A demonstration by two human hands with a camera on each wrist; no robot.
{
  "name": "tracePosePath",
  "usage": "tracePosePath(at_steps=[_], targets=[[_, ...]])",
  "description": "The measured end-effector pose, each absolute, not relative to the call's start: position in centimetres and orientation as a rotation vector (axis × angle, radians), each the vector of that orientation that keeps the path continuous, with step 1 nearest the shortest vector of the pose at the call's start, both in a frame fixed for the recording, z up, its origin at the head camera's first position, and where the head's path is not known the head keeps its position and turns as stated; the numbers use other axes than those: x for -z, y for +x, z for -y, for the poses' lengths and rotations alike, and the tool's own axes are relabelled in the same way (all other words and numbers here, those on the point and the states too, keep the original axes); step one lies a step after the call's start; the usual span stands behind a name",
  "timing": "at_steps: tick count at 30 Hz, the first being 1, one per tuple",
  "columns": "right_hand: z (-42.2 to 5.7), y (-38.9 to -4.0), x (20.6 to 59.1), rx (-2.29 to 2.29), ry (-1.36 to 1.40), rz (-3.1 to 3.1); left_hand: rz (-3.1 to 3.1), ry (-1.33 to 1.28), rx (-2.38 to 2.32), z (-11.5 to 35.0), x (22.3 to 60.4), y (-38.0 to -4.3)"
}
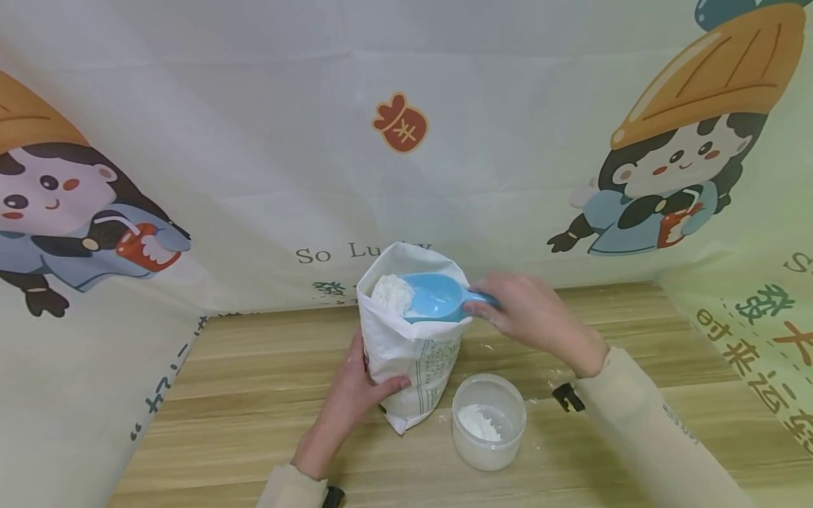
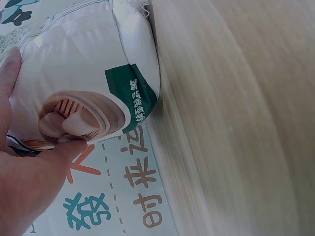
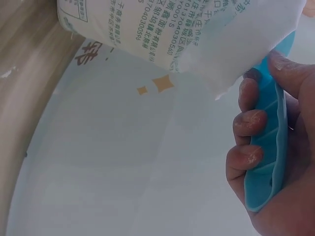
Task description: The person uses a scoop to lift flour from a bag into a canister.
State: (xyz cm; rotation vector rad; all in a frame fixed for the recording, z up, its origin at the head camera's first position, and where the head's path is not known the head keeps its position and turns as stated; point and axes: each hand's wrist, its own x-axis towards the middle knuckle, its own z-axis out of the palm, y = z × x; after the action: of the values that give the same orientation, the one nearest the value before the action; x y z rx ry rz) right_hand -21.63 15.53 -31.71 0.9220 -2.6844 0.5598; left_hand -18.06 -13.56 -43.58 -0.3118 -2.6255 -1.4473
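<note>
**A scoop (image 1: 438, 295) seated in the mouth of a bag (image 1: 427, 363)**

Positions are read on a clock centred on the bag, with 12 o'clock pointing away from the person. At 8 o'clock, the left hand (image 1: 362, 384) grips the bag's lower side, its thumb lying across the front; the left-wrist view shows the same hold beside a printed picture. This grip presumably keeps the soft wall from shifting or folding under the scoop. The bag rests on the table (image 1: 241, 395), its mouth spread and facing upward, which leaves room for a broad tool. Within that mouth, white powder (image 1: 392, 293) heaps at 9 o'clock, against the scoop's front end; how much lies on the scoop itself cannot be told. The scoop's bowl fills the middle and its handle leaves over the rim at 3 o'clock, so the rim probably bears some of the weight. Between 4 and 5 o'clock, just beside the bag, a clear tub (image 1: 488, 455) stands open with a little powder inside, probably placed there for short reach. Between 2 and 3 o'clock, the right hand (image 1: 530, 307) holds the handle, fingers curled around it and thumb towards the bowl, a hold suited to controlling tilt.
</note>
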Motion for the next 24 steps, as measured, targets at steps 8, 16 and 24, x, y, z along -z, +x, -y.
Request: tracePosePath(at_steps=[8,16,24], targets=[[-15.8,-21.4,32.6,-0.657,0.892,2.653,2.621,-0.329,1.442,13.6,43.6,-18.0],[-16.0,-21.1,33.3,-0.744,0.878,2.616,2.617,-0.337,1.446,13.6,43.5,-17.9],[-16.1,-21.1,33.9,-0.778,0.859,2.601,2.624,-0.33,1.438,13.6,43.5,-17.9]])
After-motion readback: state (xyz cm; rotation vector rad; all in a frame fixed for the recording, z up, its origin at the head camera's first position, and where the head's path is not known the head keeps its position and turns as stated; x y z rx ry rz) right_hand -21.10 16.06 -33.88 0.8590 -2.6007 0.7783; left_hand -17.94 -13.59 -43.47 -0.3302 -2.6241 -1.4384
